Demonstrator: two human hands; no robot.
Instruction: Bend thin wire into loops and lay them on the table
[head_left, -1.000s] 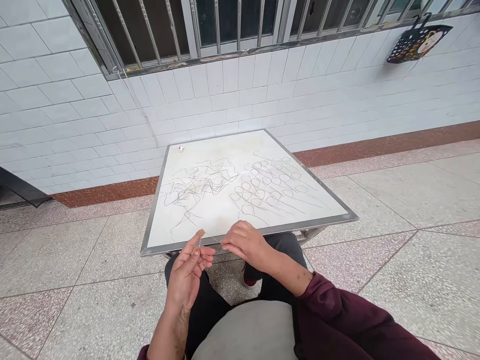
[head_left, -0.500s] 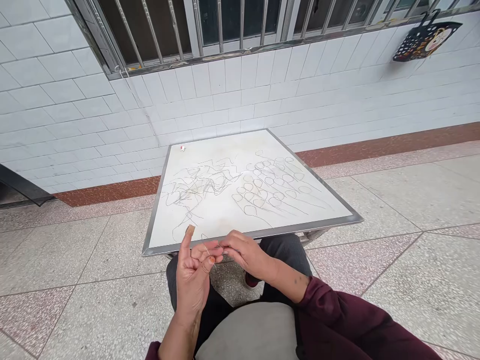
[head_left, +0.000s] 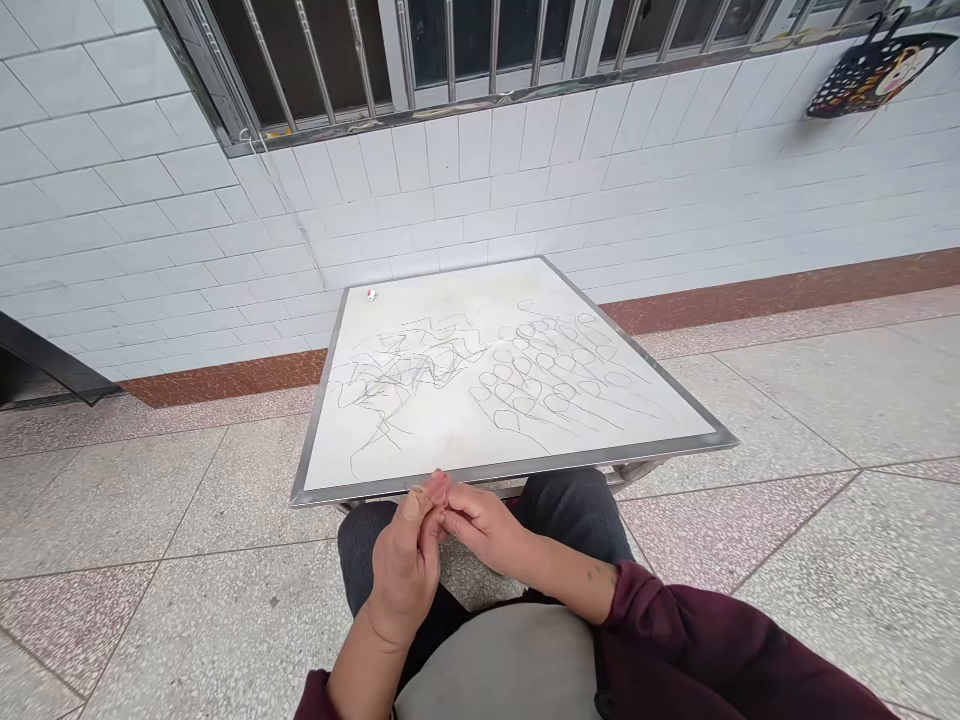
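Although the fingertips (head_left: 437,488) of the two hands meet just short of the near edge of the tabletop (head_left: 600,461), nothing held between them can be made out. If a fine strand is pinched there, it is too thin or too well hidden to see, so its direction and long axis cannot be told. The left hand (head_left: 405,565) stands nearly upright, curled closed, with its fingers rising toward the tabletop's near edge. The right hand (head_left: 480,525) comes in from the right, roughly level, its fingers closed and pressed against the left hand's fingertips. Of the two, the left reaches closer to that edge, overlapping it in the view, while the right lies just below it.

On the white tabletop, thin dark lines form a dense tangle (head_left: 405,365) toward the left and rows of small loops (head_left: 540,375) with long tails toward the right. The loops lie well beyond both hands, and their tails slant toward the near right corner. One line trails from the tangle toward the near left corner. A small red-and-white item (head_left: 371,294) sits near the far left corner. Dark trousers (head_left: 577,510) show beneath the hands, and a maroon sleeve (head_left: 675,650) covers the right forearm.
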